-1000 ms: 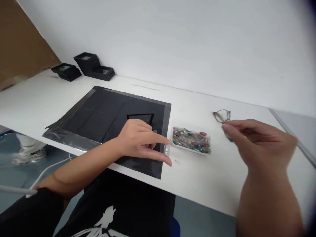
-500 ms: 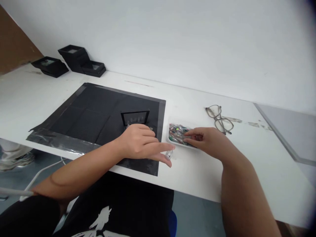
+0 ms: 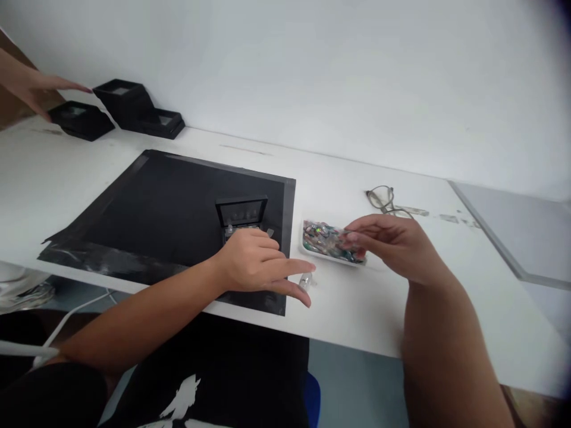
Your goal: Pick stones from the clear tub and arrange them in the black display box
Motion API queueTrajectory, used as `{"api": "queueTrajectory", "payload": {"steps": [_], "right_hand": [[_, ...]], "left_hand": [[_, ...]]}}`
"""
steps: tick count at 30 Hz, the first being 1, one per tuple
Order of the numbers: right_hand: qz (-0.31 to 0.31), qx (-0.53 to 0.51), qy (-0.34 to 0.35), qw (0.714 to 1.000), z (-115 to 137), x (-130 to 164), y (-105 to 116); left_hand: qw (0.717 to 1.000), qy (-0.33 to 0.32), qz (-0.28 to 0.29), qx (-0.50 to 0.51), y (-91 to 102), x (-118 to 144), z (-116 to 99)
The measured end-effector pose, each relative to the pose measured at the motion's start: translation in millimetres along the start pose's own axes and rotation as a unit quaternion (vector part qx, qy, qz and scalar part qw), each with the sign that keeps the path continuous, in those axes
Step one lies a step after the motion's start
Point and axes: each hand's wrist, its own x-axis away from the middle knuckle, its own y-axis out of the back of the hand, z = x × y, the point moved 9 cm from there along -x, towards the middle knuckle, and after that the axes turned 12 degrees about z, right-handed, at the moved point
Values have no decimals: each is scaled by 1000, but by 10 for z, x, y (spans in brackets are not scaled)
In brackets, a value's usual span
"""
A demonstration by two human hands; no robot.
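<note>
Over at the far left corner of the white bench (image 3: 392, 309), another person's hand (image 3: 31, 83) reaches in with its fingers stretched flat toward a cluster of small black boxes (image 3: 120, 107) that stand against the wall — whether it touches any of them I cannot tell. Nearer the middle, a black mat (image 3: 156, 208) lies taped along the bench's near edge. Toward the mat's right edge stands a small black case (image 3: 243, 214), its lid tilted up and a row of pale stones just visible inside.

Directly in front of that case the left hand (image 3: 259, 267) rests on the mat, its forearm crossing the near edge of the bench. Its thumb and forefinger are extended and pinch a small clear vial (image 3: 306, 278), which sits just past the mat's right edge on the bare white surface; the other fingers are curled loosely under.

Just beside the vial, a little farther from the near edge, lies a shallow white tray (image 3: 332, 242) filled with small multicoloured stones. The right hand (image 3: 392, 246) hovers at the tray's right end, thumb and fingertips drawn together in a pinch over the stones — if something is caught between them, it is too small to make out. Beyond that hand, toward the wall, a pair of glasses (image 3: 383, 199) lies on the bench, partly hidden by the knuckles.
</note>
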Motion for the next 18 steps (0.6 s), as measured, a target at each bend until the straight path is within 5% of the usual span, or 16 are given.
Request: {"api": "queueTrajectory", "payload": {"steps": [6, 18], "right_hand": [[4, -190, 80, 979, 123, -14, -75], [-47, -225, 112, 967, 212, 28, 5]], "left_hand": [[1000, 2, 11, 3, -47, 14, -17], [1000, 7, 19, 17, -93, 13, -12]]}}
